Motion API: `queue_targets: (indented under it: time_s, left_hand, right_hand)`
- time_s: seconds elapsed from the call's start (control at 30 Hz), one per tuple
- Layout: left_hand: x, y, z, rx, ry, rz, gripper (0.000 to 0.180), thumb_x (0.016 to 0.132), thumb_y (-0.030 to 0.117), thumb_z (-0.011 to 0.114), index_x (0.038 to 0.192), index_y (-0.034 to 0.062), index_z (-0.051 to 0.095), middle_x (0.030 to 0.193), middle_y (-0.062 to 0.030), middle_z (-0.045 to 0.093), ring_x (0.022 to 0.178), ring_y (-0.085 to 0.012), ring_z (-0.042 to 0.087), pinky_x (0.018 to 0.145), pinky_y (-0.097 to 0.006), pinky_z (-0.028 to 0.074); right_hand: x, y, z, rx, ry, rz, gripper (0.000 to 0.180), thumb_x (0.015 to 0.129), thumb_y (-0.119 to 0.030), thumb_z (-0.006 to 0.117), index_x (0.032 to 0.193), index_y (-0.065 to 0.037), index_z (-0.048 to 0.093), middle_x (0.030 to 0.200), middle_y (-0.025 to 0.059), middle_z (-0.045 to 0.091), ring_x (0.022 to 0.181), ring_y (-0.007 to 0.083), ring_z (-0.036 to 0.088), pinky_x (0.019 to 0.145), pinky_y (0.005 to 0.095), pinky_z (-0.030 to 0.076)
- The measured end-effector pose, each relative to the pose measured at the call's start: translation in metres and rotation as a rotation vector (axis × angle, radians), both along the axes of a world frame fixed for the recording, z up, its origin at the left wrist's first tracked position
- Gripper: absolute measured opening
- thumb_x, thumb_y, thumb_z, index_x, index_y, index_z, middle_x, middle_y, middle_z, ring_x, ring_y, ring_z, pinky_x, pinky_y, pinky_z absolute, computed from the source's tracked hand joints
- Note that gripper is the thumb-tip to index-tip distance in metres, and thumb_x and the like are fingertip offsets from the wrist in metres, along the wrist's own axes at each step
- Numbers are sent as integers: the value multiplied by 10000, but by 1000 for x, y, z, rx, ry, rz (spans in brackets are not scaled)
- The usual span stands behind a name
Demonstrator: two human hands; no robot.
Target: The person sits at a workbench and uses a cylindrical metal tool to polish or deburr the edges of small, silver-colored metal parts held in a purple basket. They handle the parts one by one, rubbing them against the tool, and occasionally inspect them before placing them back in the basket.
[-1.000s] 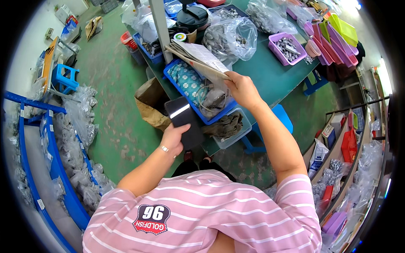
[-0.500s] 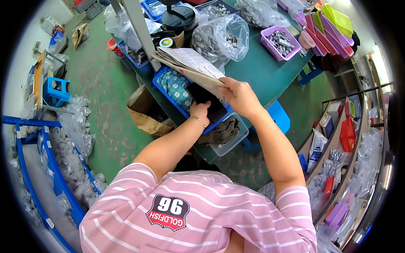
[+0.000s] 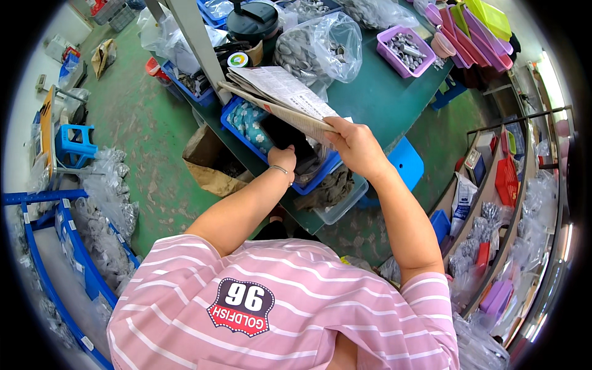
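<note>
My right hand [image 3: 357,147] grips the near right corner of a folded stack of printed newspaper [image 3: 280,92], held tilted up over a blue tray [image 3: 324,175]. Below the paper, my left hand [image 3: 282,159] is closed on the near left edge of a black, flat rectangular thing [image 3: 288,137], its kind unclear. A teal flowered cloth [image 3: 248,121] lies in the tray to its left. Clear plastic shows at the tray's right end, partly behind the black thing. The paper hides the tray's far side.
On the green table [image 3: 385,111] stand a clear bag of metal parts [image 3: 302,58] and a purple basket of metal pieces [image 3: 404,52]. A grey post [image 3: 196,46] rises left of the paper. Near the table's front edge is a clear bin with dark cloth [image 3: 336,190]; a brown paper bag [image 3: 206,163] is on the left.
My left hand has drawn slightly left and nearer with the black thing, and clear plastic now shows beside it in the tray. The newspaper remains raised in my right hand.
</note>
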State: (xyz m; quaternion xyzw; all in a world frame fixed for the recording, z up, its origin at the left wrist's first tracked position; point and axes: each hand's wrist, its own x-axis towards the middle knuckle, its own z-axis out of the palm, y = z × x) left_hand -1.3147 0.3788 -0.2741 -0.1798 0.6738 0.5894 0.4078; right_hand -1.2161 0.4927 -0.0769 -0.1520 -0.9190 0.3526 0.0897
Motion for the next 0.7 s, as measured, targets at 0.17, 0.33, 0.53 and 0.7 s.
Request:
queue_targets:
  time_s: [0.17,0.33,0.53,0.7]
  left_hand:
    - [0,-8,38,126,-217,-80,356,958,175,549,1258,15,443,1147,-200,583,991,-376,626,817,-522,504]
    - [-29,-22,38,108,-301,-422,338,981,181,491,1199,-72,441,1116,-244,589,969,-388,643,761,-504,571]
    - [-40,-70,69,218,-203,-439,388,990,270,490,1139,-88,493,1100,-250,616,1000,-365,646,811,-426,563]
    - [-35,-99,72,449,-215,18,636,964,561,405,1142,-39,517,1124,-206,617,1038,-298,617,875,-402,508]
  right_hand:
    - [5,-5,-7,-17,12,-10,271,875,-71,617,1138,-6,604,816,231,647,723,354,642,676,373,504]
    - [6,-14,-15,-11,38,10,247,865,-126,632,1092,-29,628,891,238,657,844,410,639,715,434,507]
    - [18,-32,-43,71,120,-1,240,841,-126,650,1072,-65,639,892,195,669,818,384,647,699,432,520]
    - [32,-66,-103,310,233,112,319,789,-109,659,1101,-50,633,1034,130,688,920,293,675,731,362,563]
